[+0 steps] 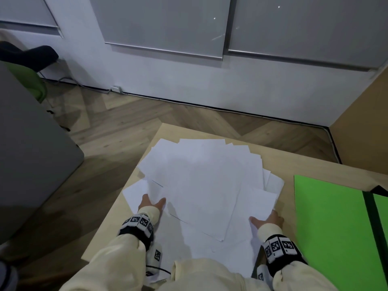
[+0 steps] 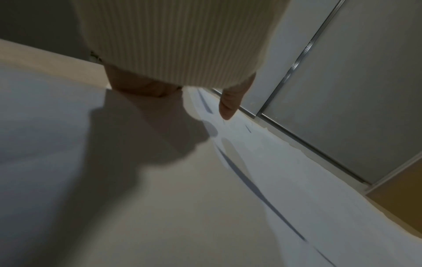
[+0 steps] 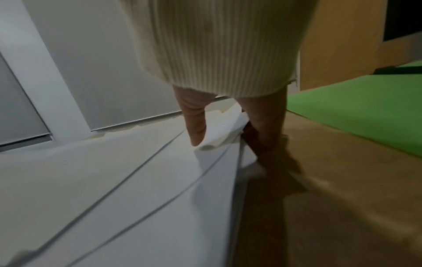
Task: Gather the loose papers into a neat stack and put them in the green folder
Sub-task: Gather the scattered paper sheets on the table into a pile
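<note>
Several loose white papers lie fanned and overlapping on the wooden table. An open green folder lies flat to their right. My left hand is at the pile's left edge. Its fingers are tucked under a sheet and the thumb hangs straight just above the papers. At the pile's right edge, my right hand pinches the papers. The thumb presses a curled-up sheet edge, and the fingers stand against the pile's side. The folder lies beyond them.
The table's left edge runs close to my left hand, with wood floor beyond. A grey block and a green and black chair stand at the left. A wooden panel rises at the right, and a white wall is ahead.
</note>
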